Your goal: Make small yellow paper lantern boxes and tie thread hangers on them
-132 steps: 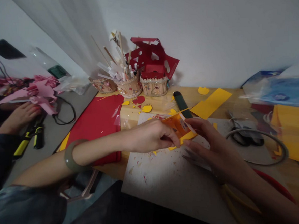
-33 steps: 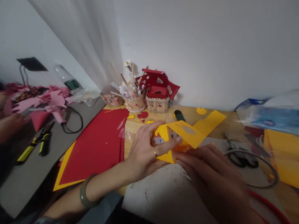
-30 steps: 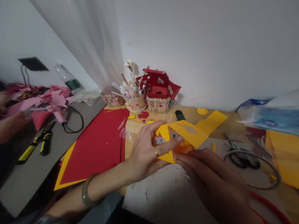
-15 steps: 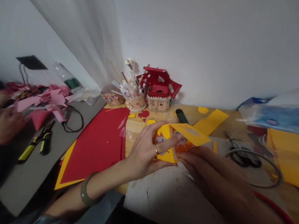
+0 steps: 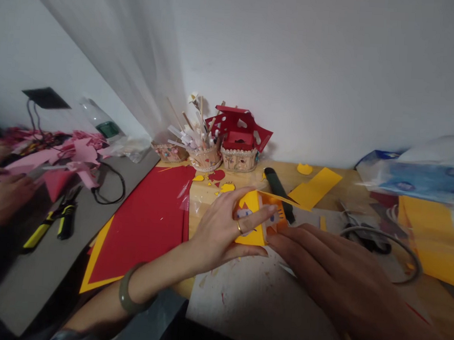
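Gripping a yellow paper box (image 5: 256, 237), the left hand (image 5: 216, 231) is curled round its left side, with the thumb under it and one ringed finger laid across its front. The right hand (image 5: 313, 262) is held narrow, with its fingers close together and their tips set by the right side of the box; whether the box is pinched by them cannot be told. The box is held over the far edge of a white board (image 5: 238, 304), near the far left corner. One upright edge of the box is turned toward the front edge of the wooden table (image 5: 288, 173). A thin flap (image 5: 281, 198) is pointed from its top toward the table's right edge. Which way the box is longest cannot be told, since much of it is hidden by fingers.

Three little pots are lined up along the table's back edge. What is in the left pot (image 5: 170, 152) cannot be seen. The middle pot (image 5: 205, 159) is filled with sticks (image 5: 187, 120) and pale rolls (image 5: 198, 138). The right pot (image 5: 238, 160) is topped by a red paper box (image 5: 239, 138) with its lid lifted.
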A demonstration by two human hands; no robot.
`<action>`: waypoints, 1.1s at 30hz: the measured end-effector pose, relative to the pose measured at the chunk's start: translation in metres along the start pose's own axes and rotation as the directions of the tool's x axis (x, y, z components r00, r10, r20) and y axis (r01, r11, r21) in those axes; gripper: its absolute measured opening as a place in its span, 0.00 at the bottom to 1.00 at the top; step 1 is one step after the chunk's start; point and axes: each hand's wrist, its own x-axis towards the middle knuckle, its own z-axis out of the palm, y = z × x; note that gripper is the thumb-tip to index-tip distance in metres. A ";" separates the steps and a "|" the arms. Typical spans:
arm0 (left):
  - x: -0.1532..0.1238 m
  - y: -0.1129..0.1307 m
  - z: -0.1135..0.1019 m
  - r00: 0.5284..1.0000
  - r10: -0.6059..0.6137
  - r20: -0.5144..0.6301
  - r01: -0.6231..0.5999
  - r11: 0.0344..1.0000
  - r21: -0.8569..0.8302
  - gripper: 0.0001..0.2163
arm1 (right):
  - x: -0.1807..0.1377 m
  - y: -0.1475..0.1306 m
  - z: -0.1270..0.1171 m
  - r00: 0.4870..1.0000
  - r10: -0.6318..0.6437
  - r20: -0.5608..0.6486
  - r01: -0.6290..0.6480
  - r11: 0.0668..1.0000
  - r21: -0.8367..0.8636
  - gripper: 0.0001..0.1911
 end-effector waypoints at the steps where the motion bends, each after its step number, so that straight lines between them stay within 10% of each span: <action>1: 0.000 0.000 0.000 1.000 -0.004 0.000 0.004 1.000 0.009 0.32 | 0.001 0.000 -0.001 1.000 -0.021 0.005 0.022 1.000 -0.019 0.20; 10: 0.001 -0.001 -0.003 1.000 0.025 -0.013 -0.024 0.998 0.053 0.26 | 0.006 -0.003 -0.003 0.993 -0.092 0.079 0.096 0.994 -0.056 0.18; 21: -0.001 -0.002 -0.008 1.000 0.016 -0.025 -0.018 0.998 -0.067 0.33 | -0.003 0.008 0.014 0.976 0.210 0.050 -0.216 0.944 0.251 0.09; 33: -0.002 -0.005 -0.003 0.998 0.042 -0.051 -0.048 0.993 -0.109 0.33 | 0.010 0.005 0.009 0.740 0.399 0.541 -0.669 0.362 0.649 0.07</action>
